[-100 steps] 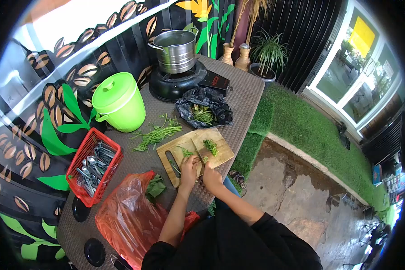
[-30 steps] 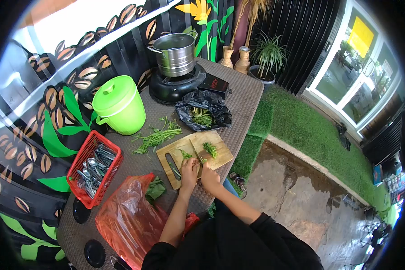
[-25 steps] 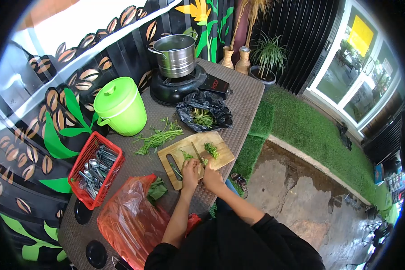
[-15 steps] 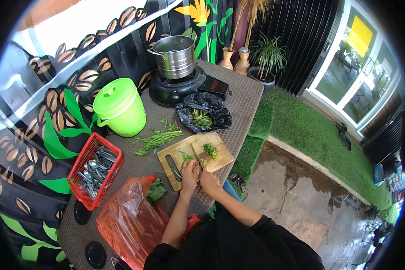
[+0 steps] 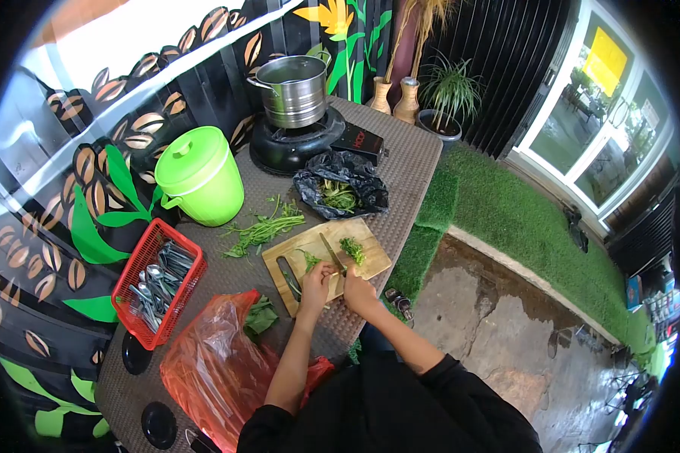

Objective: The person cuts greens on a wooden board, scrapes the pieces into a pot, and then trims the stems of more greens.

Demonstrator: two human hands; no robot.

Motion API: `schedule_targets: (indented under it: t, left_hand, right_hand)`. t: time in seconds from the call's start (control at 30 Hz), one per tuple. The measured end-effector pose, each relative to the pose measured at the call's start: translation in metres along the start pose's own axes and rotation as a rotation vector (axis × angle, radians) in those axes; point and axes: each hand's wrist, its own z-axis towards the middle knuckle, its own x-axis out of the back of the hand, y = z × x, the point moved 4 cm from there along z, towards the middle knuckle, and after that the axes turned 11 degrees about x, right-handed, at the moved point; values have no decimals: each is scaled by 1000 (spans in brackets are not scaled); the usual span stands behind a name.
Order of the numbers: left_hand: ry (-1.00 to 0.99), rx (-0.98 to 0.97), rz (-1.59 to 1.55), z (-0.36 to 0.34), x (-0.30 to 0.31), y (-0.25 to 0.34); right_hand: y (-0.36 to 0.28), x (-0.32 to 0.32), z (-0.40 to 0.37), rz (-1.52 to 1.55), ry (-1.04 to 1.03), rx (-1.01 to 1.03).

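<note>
My right hand (image 5: 357, 289) is closed round the handle of a knife (image 5: 330, 251), whose blade points away from me over the wooden cutting board (image 5: 301, 243). Beside it, my left hand (image 5: 317, 281) holds leafy green stems (image 5: 309, 260) against the board, fingers bent together. A small heap of chopped greens (image 5: 352, 249) lies to the right of the blade. More uncut green stems (image 5: 263, 229) are spread on the table just beyond the board. A black plastic bag (image 5: 359, 177) with greens inside sits open behind the board.
A steel pot (image 5: 293, 94) stands on a black gas stove (image 5: 295, 143) at the back. Left of me are a green lidded bucket (image 5: 204, 174), a red basket (image 5: 196, 275) of cutlery and a red plastic bag (image 5: 211, 355). The table (image 5: 408, 151) ends at my right.
My right hand and the knife have shifted a little to the right, away from my left hand. My left hand stays at the stems.
</note>
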Motion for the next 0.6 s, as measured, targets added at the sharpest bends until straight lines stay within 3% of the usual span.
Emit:
schedule_targets:
  t: [0.27, 0.47, 0.6]
  left_hand:
    - [91, -94, 50, -2, -4, 2]
    - [74, -65, 42, 1, -6, -4]
    - [112, -53, 44, 2, -4, -4]
  right_hand:
    - [-8, -18, -12, 71, 26, -96]
    - [-7, -5, 2, 21, 4, 14]
    - [-3, -23, -9, 35, 14, -44]
